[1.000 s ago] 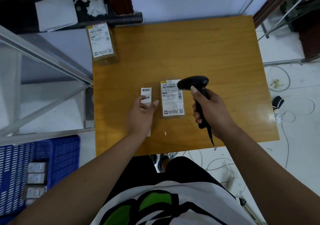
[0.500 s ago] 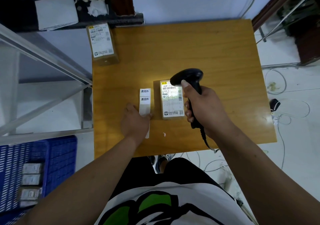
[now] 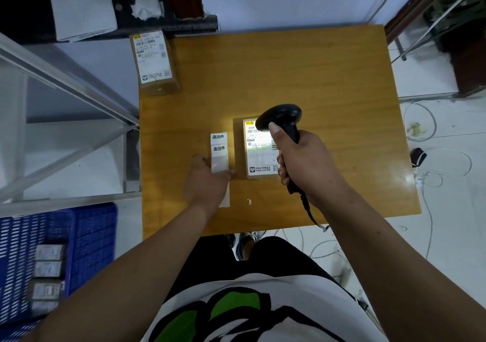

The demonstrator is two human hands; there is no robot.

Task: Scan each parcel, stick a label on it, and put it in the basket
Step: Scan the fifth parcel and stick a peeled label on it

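Gripping the scanner [image 3: 281,117], right hand [image 3: 307,165] overlaps right edge of parcel [image 3: 259,155].

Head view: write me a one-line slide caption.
Right hand aims a barcode scanner at a lit parcel while the left hand rests on a label strip.

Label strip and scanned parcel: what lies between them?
In the head view, only a narrow bare band of table separates the label strip from the parcel under the scanner; the thumb of the left hand reaches into the band's near end.

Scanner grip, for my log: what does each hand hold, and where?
Right hand grips the scanner by its handle; left hand rests on the label strip.
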